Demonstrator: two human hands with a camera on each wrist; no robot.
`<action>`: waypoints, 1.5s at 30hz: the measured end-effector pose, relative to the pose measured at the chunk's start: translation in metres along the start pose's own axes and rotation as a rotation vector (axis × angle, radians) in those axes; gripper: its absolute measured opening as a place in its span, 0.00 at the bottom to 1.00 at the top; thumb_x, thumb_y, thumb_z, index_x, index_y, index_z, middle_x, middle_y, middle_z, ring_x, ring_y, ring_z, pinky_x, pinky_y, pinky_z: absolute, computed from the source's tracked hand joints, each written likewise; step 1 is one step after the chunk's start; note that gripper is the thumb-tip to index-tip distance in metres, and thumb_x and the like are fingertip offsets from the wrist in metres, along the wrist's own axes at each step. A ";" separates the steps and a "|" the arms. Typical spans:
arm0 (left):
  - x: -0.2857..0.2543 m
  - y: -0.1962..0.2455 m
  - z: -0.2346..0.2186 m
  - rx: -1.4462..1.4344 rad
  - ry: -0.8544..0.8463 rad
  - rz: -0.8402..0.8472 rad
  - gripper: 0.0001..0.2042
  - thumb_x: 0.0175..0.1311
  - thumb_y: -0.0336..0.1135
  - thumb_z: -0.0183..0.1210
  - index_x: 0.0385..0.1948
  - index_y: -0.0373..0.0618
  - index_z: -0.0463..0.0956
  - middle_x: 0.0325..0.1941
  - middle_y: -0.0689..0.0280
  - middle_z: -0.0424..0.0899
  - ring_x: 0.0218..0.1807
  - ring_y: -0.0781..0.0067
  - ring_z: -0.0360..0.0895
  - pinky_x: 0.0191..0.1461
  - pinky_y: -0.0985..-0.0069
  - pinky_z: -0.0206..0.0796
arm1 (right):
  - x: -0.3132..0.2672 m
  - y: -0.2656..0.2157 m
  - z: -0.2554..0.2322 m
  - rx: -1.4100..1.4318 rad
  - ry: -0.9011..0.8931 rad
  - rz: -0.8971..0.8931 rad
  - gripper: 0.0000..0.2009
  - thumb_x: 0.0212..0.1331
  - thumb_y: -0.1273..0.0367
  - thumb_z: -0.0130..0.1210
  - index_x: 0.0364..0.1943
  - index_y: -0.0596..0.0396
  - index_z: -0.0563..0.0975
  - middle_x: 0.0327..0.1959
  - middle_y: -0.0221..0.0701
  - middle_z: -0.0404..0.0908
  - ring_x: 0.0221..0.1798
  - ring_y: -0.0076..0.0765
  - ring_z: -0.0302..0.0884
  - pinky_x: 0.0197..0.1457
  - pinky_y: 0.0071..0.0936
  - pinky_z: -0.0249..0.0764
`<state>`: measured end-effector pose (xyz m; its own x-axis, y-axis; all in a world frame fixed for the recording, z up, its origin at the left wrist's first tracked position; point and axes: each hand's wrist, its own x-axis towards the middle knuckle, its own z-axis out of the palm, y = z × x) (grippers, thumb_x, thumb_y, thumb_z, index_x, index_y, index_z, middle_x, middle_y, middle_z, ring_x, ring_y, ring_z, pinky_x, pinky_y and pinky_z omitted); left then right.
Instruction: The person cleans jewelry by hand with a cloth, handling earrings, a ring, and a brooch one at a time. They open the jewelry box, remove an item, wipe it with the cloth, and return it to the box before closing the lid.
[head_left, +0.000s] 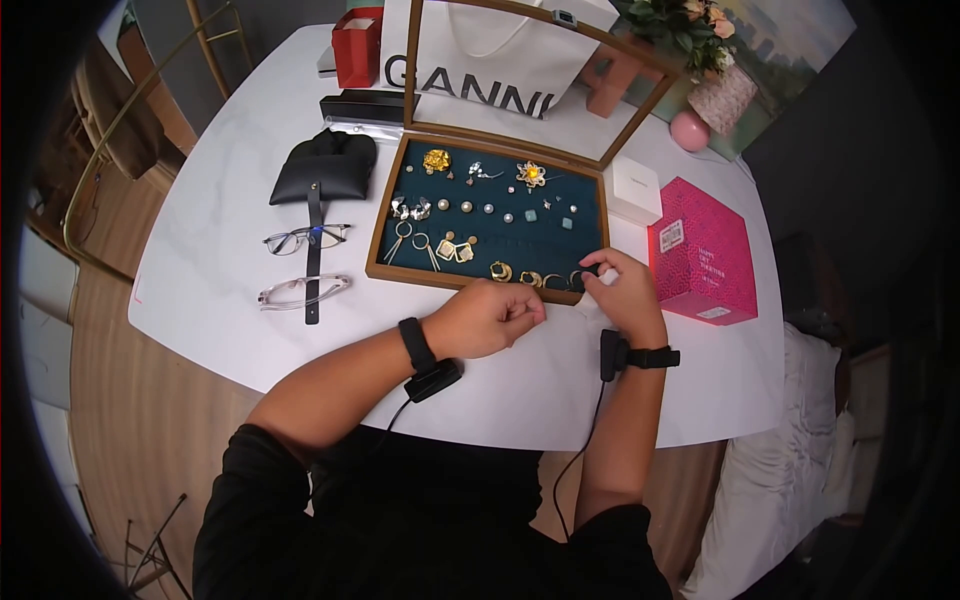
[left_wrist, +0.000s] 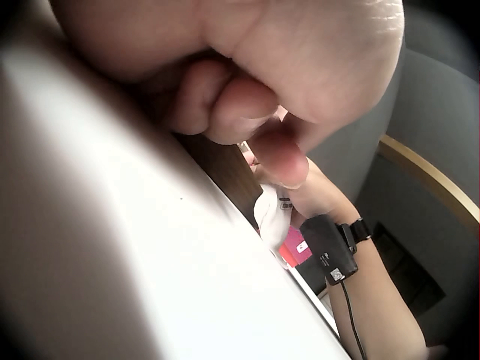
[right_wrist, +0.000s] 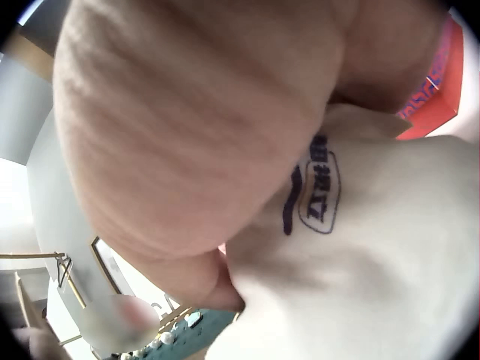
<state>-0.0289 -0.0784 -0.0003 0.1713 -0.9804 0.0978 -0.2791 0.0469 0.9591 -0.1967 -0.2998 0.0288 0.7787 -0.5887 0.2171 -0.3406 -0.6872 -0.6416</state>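
Note:
A wooden jewelry case (head_left: 384, 213) lined with dark green fabric stands with its glass lid (head_left: 640, 122) raised. Rows of earrings, pearl studs and flower-shaped gold pieces (head_left: 532, 175) lie inside. At the front right corner, my right hand (head_left: 625, 293) grips a white cloth (right_wrist: 375, 255) printed with dark lettering, fingertips right by a hoop earring (head_left: 555, 283). Whatever sits inside the cloth is hidden. Just in front of the case, my left hand (head_left: 484, 320) rests low over the table with its fingers curled in; nothing shows between them.
Left of the case lie two pairs of glasses (head_left: 300, 292) across a black strap, below a black pouch (head_left: 322, 172). To the right are a white box (head_left: 635, 192) and a pink box (head_left: 700, 255). A white paper bag (head_left: 480, 60) stands behind the lid.

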 end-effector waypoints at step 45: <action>-0.001 -0.003 0.011 -0.048 0.270 0.071 0.04 0.75 0.28 0.67 0.39 0.40 0.82 0.21 0.73 0.79 0.23 0.86 0.73 0.29 0.78 0.66 | -0.008 -0.051 0.052 0.711 -0.026 -0.115 0.04 0.73 0.77 0.66 0.48 0.59 0.86 0.43 0.27 0.88 0.46 0.19 0.84 0.53 0.20 0.79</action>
<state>-0.0388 -0.0795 -0.0065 0.4000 -0.8882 0.2260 -0.2552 0.1288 0.9583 -0.1584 -0.2381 0.0216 0.8046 -0.5124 0.3002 0.1631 -0.2955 -0.9413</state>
